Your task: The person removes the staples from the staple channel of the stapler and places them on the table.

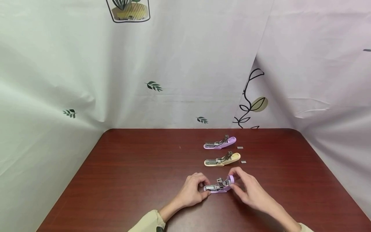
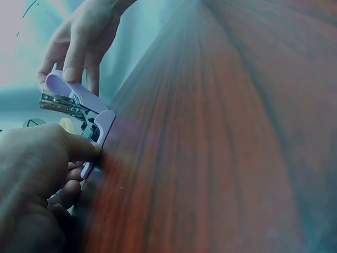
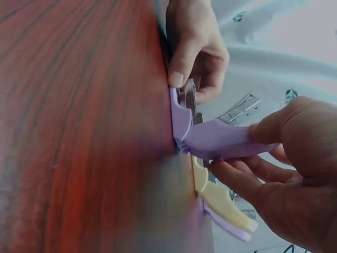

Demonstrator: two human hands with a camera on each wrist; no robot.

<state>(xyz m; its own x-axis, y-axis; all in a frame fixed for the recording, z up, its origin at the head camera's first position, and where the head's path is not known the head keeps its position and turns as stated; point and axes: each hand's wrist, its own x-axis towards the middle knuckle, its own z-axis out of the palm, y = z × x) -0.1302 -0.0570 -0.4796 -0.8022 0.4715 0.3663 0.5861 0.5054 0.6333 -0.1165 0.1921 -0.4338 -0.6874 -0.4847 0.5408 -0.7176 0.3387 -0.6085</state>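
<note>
A purple stapler [image 1: 218, 191] lies folded open on the table near the person, its metal magazine and spring parts exposed. My left hand [image 1: 190, 191] pinches the stapler's left end between thumb and fingers, close to the tabletop. At the other end, my right hand [image 1: 251, 190] grips the raised purple cover [image 3: 221, 139] with the thumb on one side and fingers on the other. The left wrist view shows the cover tilted up from the base, with a metal arm [image 2: 55, 101] sticking out from the hinge area.
Behind the held stapler lie a yellow open stapler [image 1: 236, 157] and, farther back, another purple open stapler [image 1: 231, 141]. A small grey staple strip [image 1: 243, 162] sits right of the yellow one, a second strip [image 1: 240, 147] beside the far purple one. A patterned cloth [image 1: 179, 64] hangs behind the table.
</note>
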